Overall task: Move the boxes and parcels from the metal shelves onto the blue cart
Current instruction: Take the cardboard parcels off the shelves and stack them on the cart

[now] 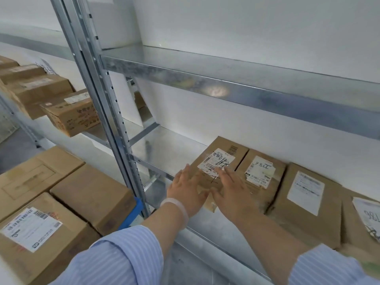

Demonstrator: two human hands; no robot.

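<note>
Both hands are out over the same parcel, spread flat with the fingers wide and holding nothing: the left hand (188, 190) lies at the near left corner of the leftmost box (221, 161) and the right hand (232, 192) covers its near right part, palms down on or just above the cardboard; I cannot tell whether they press on it yet. This looks like the reach-and-take step for that box, with the grip not yet closed. Just to the right of the right hand stands a second box (261, 175) with a handwritten label, touching the first, and beyond it further right a third box (308, 200) and the edge of one more, all in a row on the lower shelf (152, 149) of the metal rack. To the left of the left hand the shelf is bare up to the upright post (115, 128). Down and to the left of the left forearm, the blue cart (134, 210) shows only a strip of its edge under the cartons (90, 194) already loaded. The next move, as I judge it, calls for sliding the hands to opposite sides of the leftmost box, clamping it, drawing it clear of its neighbour and the post, then swinging it left and down to a free spot on the cart's load.
</note>
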